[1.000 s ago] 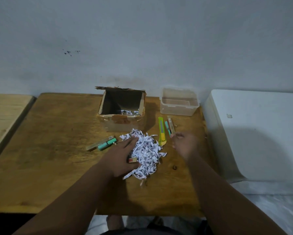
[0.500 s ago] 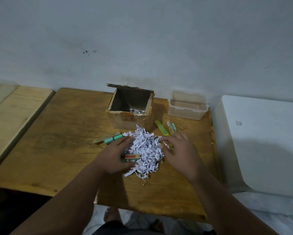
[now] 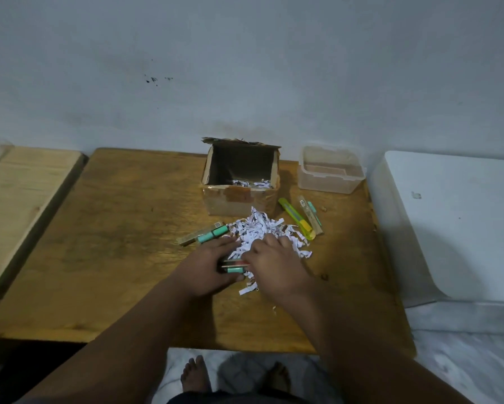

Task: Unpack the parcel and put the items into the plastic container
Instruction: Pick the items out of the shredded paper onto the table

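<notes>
On the wooden table (image 3: 113,228) both hands work in the heap of shredded paper (image 3: 256,228), just in front of the open cardboard box (image 3: 239,202). The left hand (image 3: 207,269) grips a few thin items (image 3: 233,266) (teal and red). The right hand (image 3: 274,263) touches them, fingers bent; whether it pinches I cannot tell. The plastic container (image 3: 329,185) stands right of the box, with a yellow cutter (image 3: 296,218) lying near it.

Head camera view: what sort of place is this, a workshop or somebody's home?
Probably a plain room at home, not a workshop: a worn wooden table against a bare, stained wall, and the person's bare feet on the floor below.
</notes>
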